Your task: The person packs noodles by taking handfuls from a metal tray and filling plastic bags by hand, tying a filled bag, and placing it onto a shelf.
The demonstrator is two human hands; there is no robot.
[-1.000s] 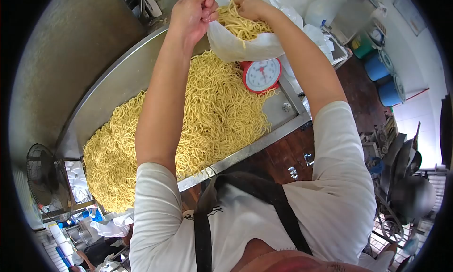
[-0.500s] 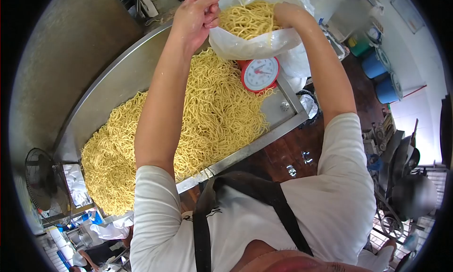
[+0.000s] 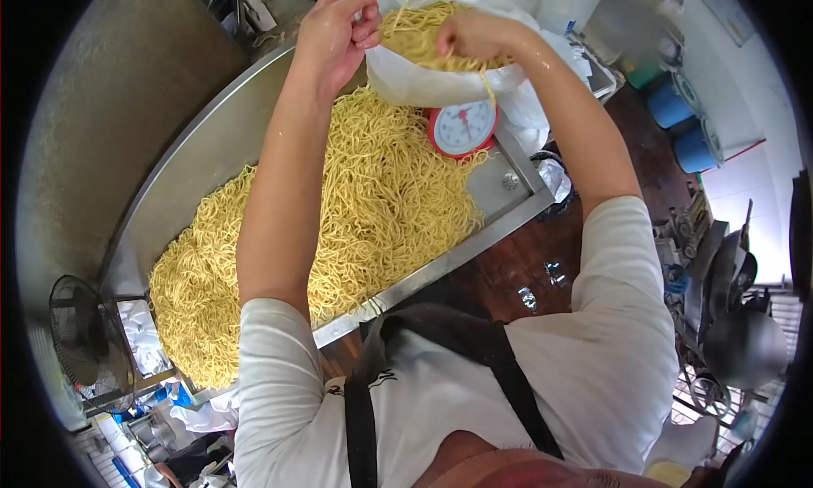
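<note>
At the top of the head view, my left hand (image 3: 334, 35) is closed, pinching the rim of a translucent plastic bag (image 3: 440, 83). Yellow noodles (image 3: 415, 32) fill the bag's mouth. Over them is my right hand (image 3: 478, 37), its fingers curled into the noodles and partly blurred. A loose strand hangs over the bag's front rim below this hand. Under the bag stands a red dial scale (image 3: 463, 128), whose pan is hidden. A large heap of noodles (image 3: 381, 208) spreads across the metal tray (image 3: 500, 187) beneath my forearms.
A fan (image 3: 89, 340) stands at the tray's left end. Blue bins (image 3: 696, 147) line the right wall. Pans and equipment (image 3: 728, 293) are stacked at the right. A white plastic container (image 3: 572, 5) sits behind the bag. The tray's metal edge (image 3: 432, 276) runs before my body.
My right hand has moved left, from the bag's right side to over the noodles' middle. The left hand and bag rim shifted slightly left. The scale's needle points further down.
</note>
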